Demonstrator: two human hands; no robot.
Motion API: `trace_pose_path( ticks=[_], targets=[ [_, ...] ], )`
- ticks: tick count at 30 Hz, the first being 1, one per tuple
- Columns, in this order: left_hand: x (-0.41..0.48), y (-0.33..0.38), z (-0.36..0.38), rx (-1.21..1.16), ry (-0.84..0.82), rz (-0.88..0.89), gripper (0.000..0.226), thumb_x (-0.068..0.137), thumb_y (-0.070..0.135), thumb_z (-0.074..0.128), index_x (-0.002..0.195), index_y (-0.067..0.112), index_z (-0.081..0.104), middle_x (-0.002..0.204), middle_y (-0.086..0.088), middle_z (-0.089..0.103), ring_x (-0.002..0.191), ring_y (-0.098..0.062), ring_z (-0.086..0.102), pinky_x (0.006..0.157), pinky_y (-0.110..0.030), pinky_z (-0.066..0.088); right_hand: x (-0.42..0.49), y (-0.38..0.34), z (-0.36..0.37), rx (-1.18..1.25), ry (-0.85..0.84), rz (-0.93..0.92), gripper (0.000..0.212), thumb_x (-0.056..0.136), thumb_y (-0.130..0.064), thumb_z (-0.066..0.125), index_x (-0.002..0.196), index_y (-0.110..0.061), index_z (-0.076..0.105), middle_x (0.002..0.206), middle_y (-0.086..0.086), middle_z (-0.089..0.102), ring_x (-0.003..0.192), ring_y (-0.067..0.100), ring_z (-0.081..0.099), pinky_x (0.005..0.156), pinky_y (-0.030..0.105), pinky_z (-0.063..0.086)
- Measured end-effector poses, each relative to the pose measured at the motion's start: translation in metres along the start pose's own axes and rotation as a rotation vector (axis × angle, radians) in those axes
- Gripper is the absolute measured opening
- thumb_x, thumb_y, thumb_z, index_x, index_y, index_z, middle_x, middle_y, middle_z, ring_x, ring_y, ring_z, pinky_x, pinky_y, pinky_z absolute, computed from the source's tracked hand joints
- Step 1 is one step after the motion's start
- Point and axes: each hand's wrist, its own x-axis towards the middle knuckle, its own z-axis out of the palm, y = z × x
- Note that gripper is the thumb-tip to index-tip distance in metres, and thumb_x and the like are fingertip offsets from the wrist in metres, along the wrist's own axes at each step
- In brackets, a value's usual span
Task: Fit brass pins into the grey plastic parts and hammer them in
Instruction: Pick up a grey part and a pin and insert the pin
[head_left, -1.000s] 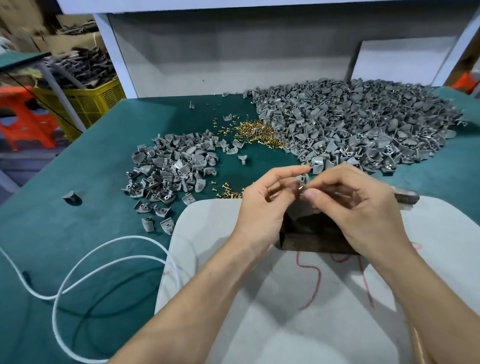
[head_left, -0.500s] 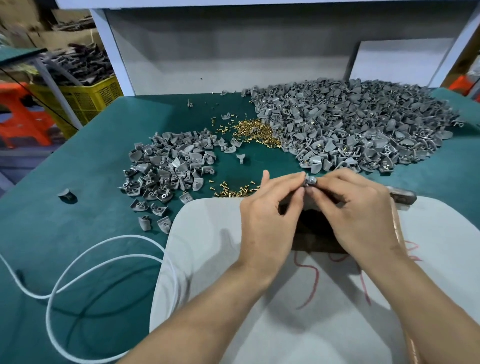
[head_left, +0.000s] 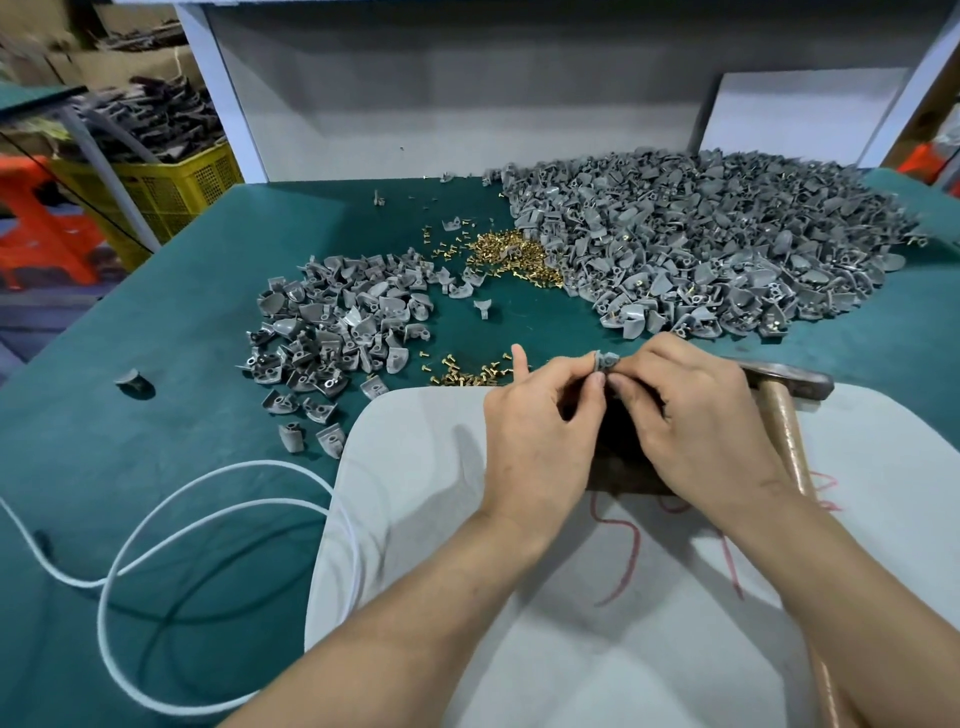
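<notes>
Tabletop (head_left: 182, 312), teal, carries grey parts (head_left: 701, 249) before grey wall (head_left: 467, 104).

A teal-covered table (head_left: 156, 467) carries a white board (head_left: 415, 467) with rounded corners at its near edge, marked with red scribbles (head_left: 631, 551), and a white cable (head_left: 260, 463) lies in loose loops just left of the board. Beyond the table's left edge stands a yellow crate (head_left: 171, 192) heaped with dark pieces, with an orange stool (head_left: 47, 234) beside it. A white panel (head_left: 795, 119) leans against the grey back wall (head_left: 467, 104).
</notes>
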Motion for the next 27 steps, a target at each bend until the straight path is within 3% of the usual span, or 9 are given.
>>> trace_pose_path(
  ticks=[7, 11, 13, 21, 25, 27],
  targets=[
    [0.001, 0.0014, -0.0014, -0.014, 0.008, -0.013, 0.011, 0.084, 0.002, 0.065, 0.09, 0.004, 0.075, 0.084, -0.004, 0.075, 0.069, -0.019, 0.066, 0.12, -0.029, 0.013, 0.0031, -0.0009, -0.0009, -0.002, -0.024, -0.014, 0.01, 0.086, 0.003, 0.061, 0.078, 0.006, 0.067, 0.075, 0.017, 0.058, 0.064, 0.033, 0.057, 0.062, 0.046, 0.05],
    [-0.0005, 0.0021, -0.0012, -0.06, -0.007, -0.01, 0.011, 0.083, 0.001, 0.066, 0.088, 0.003, 0.075, 0.081, -0.005, 0.074, 0.07, -0.019, 0.065, 0.108, -0.052, 0.035, 0.0033, -0.0005, -0.0014, 0.006, -0.03, -0.018, 0.009, 0.085, 0.003, 0.062, 0.078, 0.006, 0.067, 0.076, 0.017, 0.059, 0.065, 0.034, 0.058, 0.063, 0.046, 0.05],
    [-0.0004, 0.0019, -0.0014, -0.084, -0.005, -0.02, 0.01, 0.082, 0.0, 0.066, 0.087, 0.002, 0.074, 0.08, -0.005, 0.074, 0.07, -0.019, 0.065, 0.104, -0.056, 0.039, 0.0032, 0.0, -0.0018, 0.014, -0.032, -0.02, 0.009, 0.085, 0.003, 0.062, 0.079, 0.006, 0.067, 0.076, 0.017, 0.059, 0.066, 0.034, 0.058, 0.064, 0.046, 0.05],
    [-0.0012, -0.001, -0.0004, -0.103, -0.005, -0.028, 0.009, 0.082, 0.001, 0.066, 0.087, 0.002, 0.074, 0.08, -0.006, 0.074, 0.073, -0.027, 0.068, 0.104, -0.056, 0.038, 0.004, 0.0005, -0.0038, 0.037, -0.046, -0.034, 0.007, 0.084, 0.003, 0.064, 0.079, 0.004, 0.068, 0.075, 0.015, 0.06, 0.065, 0.031, 0.058, 0.063, 0.043, 0.05],
    [0.0003, -0.0049, -0.0002, -0.134, -0.007, -0.049, 0.009, 0.083, 0.003, 0.067, 0.087, 0.004, 0.074, 0.083, -0.002, 0.075, 0.075, -0.016, 0.068, 0.105, -0.054, 0.038, 0.0034, 0.0005, -0.002, 0.032, -0.034, -0.002, 0.008, 0.085, 0.0, 0.063, 0.082, 0.003, 0.069, 0.078, 0.014, 0.061, 0.069, 0.029, 0.058, 0.067, 0.04, 0.048],
    [0.0047, -0.0073, -0.0022, -0.19, -0.036, -0.103, 0.008, 0.083, 0.003, 0.068, 0.088, 0.006, 0.074, 0.084, 0.001, 0.074, 0.077, -0.008, 0.068, 0.101, -0.041, 0.045, 0.0043, -0.0001, -0.0013, 0.024, -0.029, 0.027, 0.008, 0.086, -0.001, 0.064, 0.084, 0.003, 0.07, 0.08, 0.015, 0.062, 0.072, 0.028, 0.059, 0.072, 0.034, 0.045]
  ],
)
